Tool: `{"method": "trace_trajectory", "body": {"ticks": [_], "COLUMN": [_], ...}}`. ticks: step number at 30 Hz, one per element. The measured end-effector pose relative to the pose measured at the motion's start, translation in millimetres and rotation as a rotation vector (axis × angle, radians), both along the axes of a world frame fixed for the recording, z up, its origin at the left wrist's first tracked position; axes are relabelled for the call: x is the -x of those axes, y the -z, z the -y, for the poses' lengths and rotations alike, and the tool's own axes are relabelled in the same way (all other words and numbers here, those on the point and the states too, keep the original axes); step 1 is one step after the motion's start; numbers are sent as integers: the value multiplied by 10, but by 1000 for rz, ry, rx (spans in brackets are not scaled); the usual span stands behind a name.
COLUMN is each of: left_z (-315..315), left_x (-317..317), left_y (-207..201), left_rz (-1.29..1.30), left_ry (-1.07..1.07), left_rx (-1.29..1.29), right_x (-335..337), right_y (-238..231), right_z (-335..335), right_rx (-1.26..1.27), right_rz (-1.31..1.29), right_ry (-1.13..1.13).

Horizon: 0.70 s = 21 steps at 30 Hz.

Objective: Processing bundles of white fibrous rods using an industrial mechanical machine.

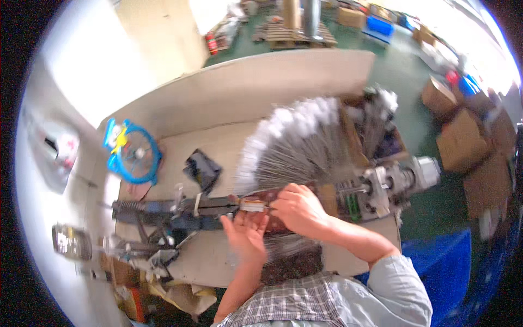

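My left hand (246, 233) is palm up with its fingers apart, just below a small white block with an orange edge (252, 206) on the long dark machine bar (212, 209). Close by on the right, my right hand (297, 208) is closed, its fingertips pinched near the block's right end. What they pinch is too small and blurred to make out. Behind my hands spreads a wide fan of thin grey rods with fluffy white ends (297, 152). A dark reddish surface (272, 195) lies under the rods' near ends.
A metal mechanism with a cylindrical end (389, 185) stands at the right of the bench. A blue fan (136, 152) and a black pouch (202, 170) are at the left. A cardboard-coloured panel (261, 82) borders the far side; a blue bin (441, 267) is at lower right.
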<state>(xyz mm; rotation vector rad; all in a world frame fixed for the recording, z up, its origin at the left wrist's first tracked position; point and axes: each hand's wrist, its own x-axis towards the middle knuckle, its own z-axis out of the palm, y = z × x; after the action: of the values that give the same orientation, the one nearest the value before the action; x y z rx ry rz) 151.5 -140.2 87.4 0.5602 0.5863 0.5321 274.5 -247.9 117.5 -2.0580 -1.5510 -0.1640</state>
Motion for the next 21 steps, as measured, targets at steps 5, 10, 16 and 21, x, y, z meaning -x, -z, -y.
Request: {"method": "trace_trajectory", "body": {"ticks": [5, 10, 16, 21], "left_z": [-44, 146, 396, 740], "left_x": [40, 131, 293, 261], "left_y": [34, 114, -192, -843], "left_rz": [-80, -148, -178, 90], "left_ry": [-8, 108, 461, 1022], "left_rx": [2, -263, -637, -920], "right_x": [-243, -777, -1518, -1742], "right_y": [-263, -792, -821, -607], "right_z": [-76, 132, 374, 521], "right_rx": [-75, -781, -1300, -1414], "right_rz": [-565, -1390, -1751, -1814], "right_ry": [-127, -95, -42, 104]}}
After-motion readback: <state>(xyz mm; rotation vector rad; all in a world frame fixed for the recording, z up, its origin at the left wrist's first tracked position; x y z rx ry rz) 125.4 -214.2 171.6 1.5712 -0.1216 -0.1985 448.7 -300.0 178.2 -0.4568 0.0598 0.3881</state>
